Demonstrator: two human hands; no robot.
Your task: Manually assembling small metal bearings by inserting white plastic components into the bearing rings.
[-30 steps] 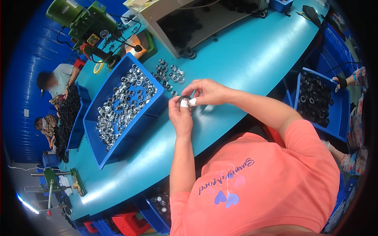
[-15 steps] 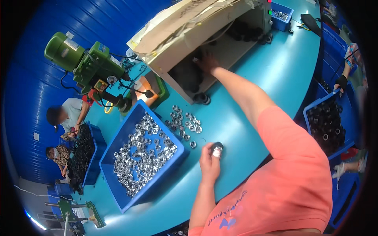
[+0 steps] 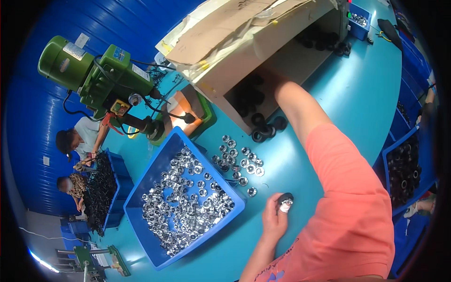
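My left hand [image 3: 276, 217] is closed around a small black ring-shaped part [image 3: 285, 198], held just above the teal table; something white shows at the thumb tip. A bit of shiny metal glints at the ring. My right forearm [image 3: 300, 103] reaches into a pale open-fronted box [image 3: 249, 58], and the hand itself is lost behind the box's upper edge and in shadow. Black rings [image 3: 249, 101] are heaped inside, close to that arm. A few more black rings [image 3: 265, 131] have come to rest at the box's front corner.
Silver metal rings fill a blue bin [image 3: 237, 199], and several loose silver rings [image 3: 244, 162] lie beside it. Behind stands a green press machine [image 3: 101, 77]. Another blue bin [image 3: 387, 155] at right holds black parts. Two people work at a bin of black pieces [image 3: 101, 188] at far left.
My right hand has gone deeper into the box and out of sight. More black rings now sit at the box's front corner. My left hand keeps its black ring; the view has shifted.
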